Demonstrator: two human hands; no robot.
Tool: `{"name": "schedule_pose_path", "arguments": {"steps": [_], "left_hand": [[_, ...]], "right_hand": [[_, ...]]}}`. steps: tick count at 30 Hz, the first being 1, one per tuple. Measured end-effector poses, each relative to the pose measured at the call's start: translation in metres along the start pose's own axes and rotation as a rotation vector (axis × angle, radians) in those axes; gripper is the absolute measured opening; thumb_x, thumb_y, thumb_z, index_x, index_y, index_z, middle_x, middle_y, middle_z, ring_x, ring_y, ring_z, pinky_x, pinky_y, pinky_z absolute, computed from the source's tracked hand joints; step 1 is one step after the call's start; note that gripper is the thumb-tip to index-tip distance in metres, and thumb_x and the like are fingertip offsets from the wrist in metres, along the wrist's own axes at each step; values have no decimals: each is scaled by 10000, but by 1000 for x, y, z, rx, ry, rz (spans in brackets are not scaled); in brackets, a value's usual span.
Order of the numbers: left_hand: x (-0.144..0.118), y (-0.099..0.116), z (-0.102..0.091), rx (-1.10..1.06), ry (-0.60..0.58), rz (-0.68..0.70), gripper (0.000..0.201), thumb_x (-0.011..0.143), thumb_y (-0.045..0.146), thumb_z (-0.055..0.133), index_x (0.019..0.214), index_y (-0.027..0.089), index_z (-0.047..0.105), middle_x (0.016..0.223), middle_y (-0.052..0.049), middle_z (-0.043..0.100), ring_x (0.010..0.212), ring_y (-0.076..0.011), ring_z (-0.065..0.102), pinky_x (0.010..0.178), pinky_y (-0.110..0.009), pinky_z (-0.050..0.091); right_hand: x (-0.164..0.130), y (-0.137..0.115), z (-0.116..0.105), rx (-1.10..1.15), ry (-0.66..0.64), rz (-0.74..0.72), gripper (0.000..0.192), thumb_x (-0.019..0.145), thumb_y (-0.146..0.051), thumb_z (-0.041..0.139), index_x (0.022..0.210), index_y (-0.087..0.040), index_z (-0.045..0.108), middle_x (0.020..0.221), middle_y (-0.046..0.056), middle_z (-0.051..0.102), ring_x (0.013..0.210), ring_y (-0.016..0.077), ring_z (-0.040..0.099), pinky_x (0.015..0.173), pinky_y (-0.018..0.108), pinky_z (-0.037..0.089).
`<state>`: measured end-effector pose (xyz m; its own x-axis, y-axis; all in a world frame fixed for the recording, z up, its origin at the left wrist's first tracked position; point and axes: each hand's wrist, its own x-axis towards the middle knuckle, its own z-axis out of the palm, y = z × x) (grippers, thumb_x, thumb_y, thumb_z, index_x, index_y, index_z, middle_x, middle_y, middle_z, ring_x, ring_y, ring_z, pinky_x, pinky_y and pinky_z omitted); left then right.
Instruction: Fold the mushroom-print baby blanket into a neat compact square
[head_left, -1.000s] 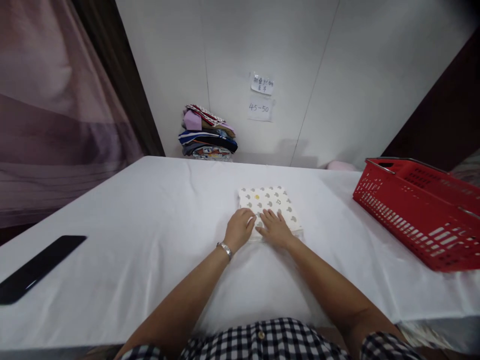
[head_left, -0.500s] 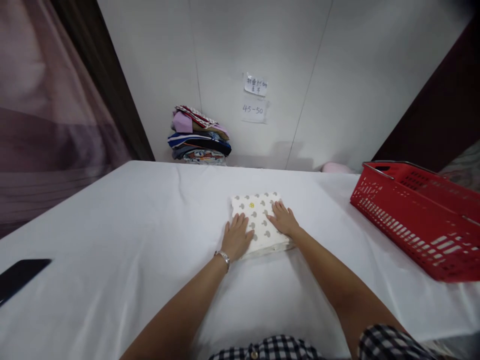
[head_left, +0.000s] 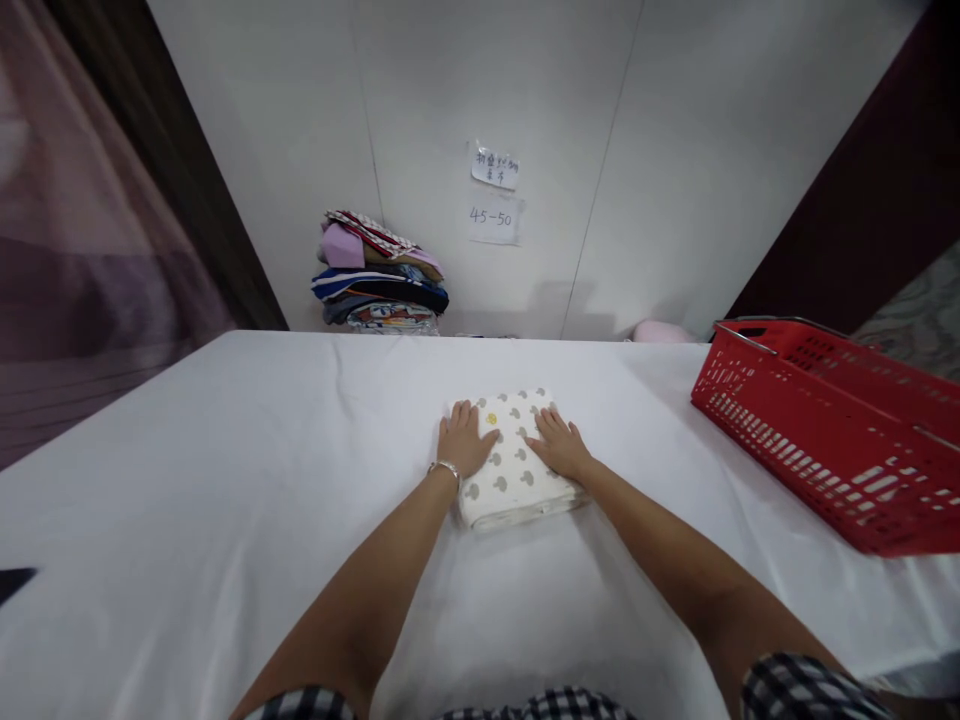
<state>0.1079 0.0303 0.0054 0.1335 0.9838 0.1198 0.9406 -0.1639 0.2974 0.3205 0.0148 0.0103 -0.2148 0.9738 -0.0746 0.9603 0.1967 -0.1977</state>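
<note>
At frame centre, the folded patterned cloth [head_left: 514,462] is pressed flat on the counter [head_left: 225,480] under the left hand [head_left: 463,440] and right hand [head_left: 559,447], palms open, nothing gripped; folding appears finished, and the stack of clothes [head_left: 379,285] at upper left lies well apart.

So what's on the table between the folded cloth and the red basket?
Nothing: in the head view only bare white tablecloth lies between the folded cloth and the red basket.

Matt cloth bundle [head_left: 514,468], plastic basket [head_left: 825,440]
</note>
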Motion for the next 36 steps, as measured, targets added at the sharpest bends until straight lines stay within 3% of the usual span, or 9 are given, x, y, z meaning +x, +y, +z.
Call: {"name": "schedule_pose_path", "arguments": {"steps": [2,6,11,15,22,26,30,33,36], "left_hand": [[-1,-4,8,6,20,9,675,871,547,317,1407,138,317,1527,-103,189,1413,-263,89,1115,-499,151],[-3,-5,10,9,19,3,689,873,552,304,1415,126,303,1530,-100,177,1414,-256,84,1116,-491,153],[-4,-3,7,-9,4,-1,689,878,552,298,1423,132,286,1531,-89,173,1414,-246,92,1114,-486,170],[-5,-3,8,-25,20,-1,675,875,550,318,1416,146,302,1529,-86,185,1413,-243,98,1107,-463,202],[-5,-4,5,-55,11,3,658,872,542,336,1404,154,314,1527,-96,195,1414,-241,98,1094,-443,242],[-4,-4,4,-67,7,11,669,870,546,329,1401,140,315,1526,-106,194,1414,-243,92,1091,-449,246],[-9,-3,1,-113,51,5,648,874,508,347,1399,132,309,1529,-114,182,1414,-244,97,1086,-427,267],[-22,-1,-6,-206,143,-101,637,877,456,367,1404,108,285,1522,-141,190,1395,-260,184,1081,-395,289],[-45,0,-13,-343,155,-241,675,855,438,422,1401,75,261,1455,-186,334,1319,-272,360,1031,-368,356]], "right_hand": [[7,-5,-8,5,-10,19,658,907,-554,276,1442,-171,251,1531,111,142,1409,250,61,1091,523,90],[35,-11,-21,-18,103,-49,716,902,-589,238,1461,-145,179,1543,99,66,1412,221,-25,1112,463,15],[62,3,-9,4,16,21,724,900,-597,181,1465,-144,162,1540,84,94,1412,214,9,1105,486,54],[64,12,2,11,21,11,735,891,-615,178,1467,-159,153,1543,69,71,1412,206,-1,1103,486,78],[60,4,-8,20,-5,22,697,907,-575,209,1463,-159,155,1545,77,70,1412,221,-3,1101,496,102],[44,7,-10,104,27,-30,606,914,-476,335,1426,-156,281,1534,95,147,1410,234,62,1102,469,166],[5,24,-5,229,40,-34,563,901,-421,408,1391,-145,377,1515,98,214,1403,223,131,1125,382,179],[-33,37,1,345,60,3,563,906,-449,381,1391,-164,390,1513,65,220,1378,203,230,1116,338,226],[-64,43,9,506,125,40,575,894,-496,383,1378,-188,419,1506,32,244,1356,198,286,1099,317,269]]}}
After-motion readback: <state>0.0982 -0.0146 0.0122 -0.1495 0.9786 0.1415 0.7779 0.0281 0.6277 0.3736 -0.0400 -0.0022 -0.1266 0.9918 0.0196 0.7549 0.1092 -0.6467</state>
